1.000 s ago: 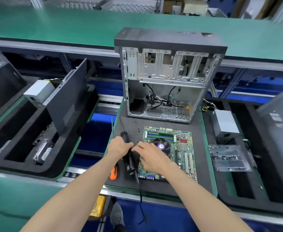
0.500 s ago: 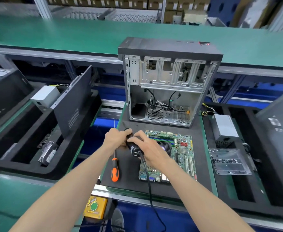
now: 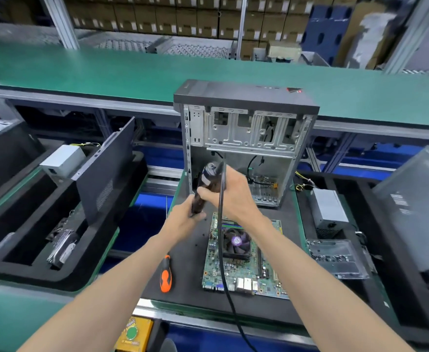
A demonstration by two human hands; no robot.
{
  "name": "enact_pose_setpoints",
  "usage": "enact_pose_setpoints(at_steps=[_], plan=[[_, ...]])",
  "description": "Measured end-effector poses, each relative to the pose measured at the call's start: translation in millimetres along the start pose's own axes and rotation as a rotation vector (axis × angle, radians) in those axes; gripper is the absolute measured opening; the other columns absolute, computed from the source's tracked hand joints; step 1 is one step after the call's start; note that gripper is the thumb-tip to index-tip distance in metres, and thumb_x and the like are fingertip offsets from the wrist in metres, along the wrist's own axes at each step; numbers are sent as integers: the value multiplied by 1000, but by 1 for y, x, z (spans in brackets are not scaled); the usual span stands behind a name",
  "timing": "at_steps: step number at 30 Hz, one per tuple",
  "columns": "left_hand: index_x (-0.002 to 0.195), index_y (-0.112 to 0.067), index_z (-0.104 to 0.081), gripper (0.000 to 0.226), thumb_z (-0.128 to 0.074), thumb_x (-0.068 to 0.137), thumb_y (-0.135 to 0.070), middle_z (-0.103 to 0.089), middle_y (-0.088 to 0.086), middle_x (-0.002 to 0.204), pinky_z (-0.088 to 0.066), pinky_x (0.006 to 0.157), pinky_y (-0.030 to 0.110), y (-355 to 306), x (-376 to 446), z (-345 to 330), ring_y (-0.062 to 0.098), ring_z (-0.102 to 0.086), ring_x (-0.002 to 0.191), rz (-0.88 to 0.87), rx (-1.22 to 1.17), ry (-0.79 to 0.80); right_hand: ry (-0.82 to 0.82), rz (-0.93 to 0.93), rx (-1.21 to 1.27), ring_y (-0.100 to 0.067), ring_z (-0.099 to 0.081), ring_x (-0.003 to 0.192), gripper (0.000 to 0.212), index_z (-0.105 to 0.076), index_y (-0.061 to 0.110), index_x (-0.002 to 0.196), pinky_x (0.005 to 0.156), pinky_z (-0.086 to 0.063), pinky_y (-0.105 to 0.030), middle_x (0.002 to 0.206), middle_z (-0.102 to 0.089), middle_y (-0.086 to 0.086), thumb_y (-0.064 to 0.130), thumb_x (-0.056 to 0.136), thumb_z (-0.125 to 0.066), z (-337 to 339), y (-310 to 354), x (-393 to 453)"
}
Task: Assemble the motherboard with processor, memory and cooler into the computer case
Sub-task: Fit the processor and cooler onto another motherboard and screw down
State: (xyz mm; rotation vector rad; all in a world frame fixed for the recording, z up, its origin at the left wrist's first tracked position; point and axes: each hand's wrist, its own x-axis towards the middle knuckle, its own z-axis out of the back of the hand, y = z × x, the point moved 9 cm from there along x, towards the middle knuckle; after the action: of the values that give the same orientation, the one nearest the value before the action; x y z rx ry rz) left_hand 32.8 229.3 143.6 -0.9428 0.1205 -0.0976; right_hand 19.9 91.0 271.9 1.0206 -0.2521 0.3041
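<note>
While both hands (image 3: pixel 183 222) grip screwdriver (image 3: pixel 204 189), motherboard (image 3: pixel 244 255) flat

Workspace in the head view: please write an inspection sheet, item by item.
Surface: black foam pallet on a green conveyor.
Job's things: motherboard with cooler fan lies flat in front of the open, upright computer case.
Clutter: orange-handled screwdriver lies left of the board.
Grips: left hand and right hand both hold the electric screwdriver above the pallet.
Cables: its black cord hangs across the board.
Surroundings: side panel, power supply, stacked cartons behind.
</note>
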Motion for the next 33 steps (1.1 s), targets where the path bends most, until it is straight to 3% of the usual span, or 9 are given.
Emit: enact_pose_setpoints(at_steps=[3,6,9,11,14,17,25,29,33], plan=[[116,-22,-61,29,-71,90,-12,-71,3,111,-50,92,31,-27,2,-6,17,-66,104,-30,-154,84,4,21,113,-25,-60,83,27,-63,12,92,78,-52,-44,93,-65,-11,29,78,-77,10,17,13],[102,-9,-63,10,-67,92,-6,-71,2,95,-51,89,31,-58,-1,-18,11,-66,89,-127,-243,202,96,-25,396,-31,-69,84,20,-69,25,104,88,-56,-50,89,-71,-13,26,85,-73,3,27,21],[105,-9,-64,13,-65,94,-2,-74,-3,92,-52,85,22,-77,-7,-28,7,-69,90,-173,-393,300,34,-33,534,-26,-56,52,39,-63,3,107,57,-52,-34,65,-62,-12,35,86,-72,1,31,24],[109,-13,-63,23,-67,91,1,-75,-10,92,-51,81,16,-77,-9,-28,3,-69,91,-175,-433,302,-57,-9,585,-24,-47,49,44,-53,-1,100,49,-43,-34,62,-53,-9,38,88,-69,6,31,23],[107,-7,-67,26,-68,86,8,-73,1,92,-51,85,24,-49,-6,-20,11,-67,87,-117,-249,128,-126,71,622,-27,-43,48,29,-47,13,97,48,-38,-37,65,-49,-12,40,98,-58,14,35,20],[82,-14,-69,19,-67,82,5,-70,-6,81,-48,78,18,-12,-8,-20,4,-63,76,-28,-6,-14,-166,74,670,-26,-42,53,13,-47,20,106,48,-39,-39,71,-47,-7,33,103,-48,21,33,20],[112,-15,-67,23,-64,93,-4,-65,-11,104,-35,78,-4,20,5,-72,4,-60,95,-54,71,181,-251,36,753,-30,-39,60,55,-46,-13,112,50,-41,-28,75,-45,-15,38,91,-48,32,20,25],[92,-12,-69,9,-68,90,-4,-65,-10,84,-38,70,6,21,18,-78,5,-59,79,-69,110,183,-270,9,743,-28,-43,57,45,-47,-6,104,51,-41,-30,74,-46,-15,37,90,-46,29,11,25],[67,-22,-60,33,-66,84,6,-61,-13,65,-38,63,10,25,24,-78,-2,-54,63,-53,78,118,-274,-7,710,-26,-44,52,39,-49,-3,98,51,-39,-34,72,-47,-14,35,90,-53,28,4,26]])
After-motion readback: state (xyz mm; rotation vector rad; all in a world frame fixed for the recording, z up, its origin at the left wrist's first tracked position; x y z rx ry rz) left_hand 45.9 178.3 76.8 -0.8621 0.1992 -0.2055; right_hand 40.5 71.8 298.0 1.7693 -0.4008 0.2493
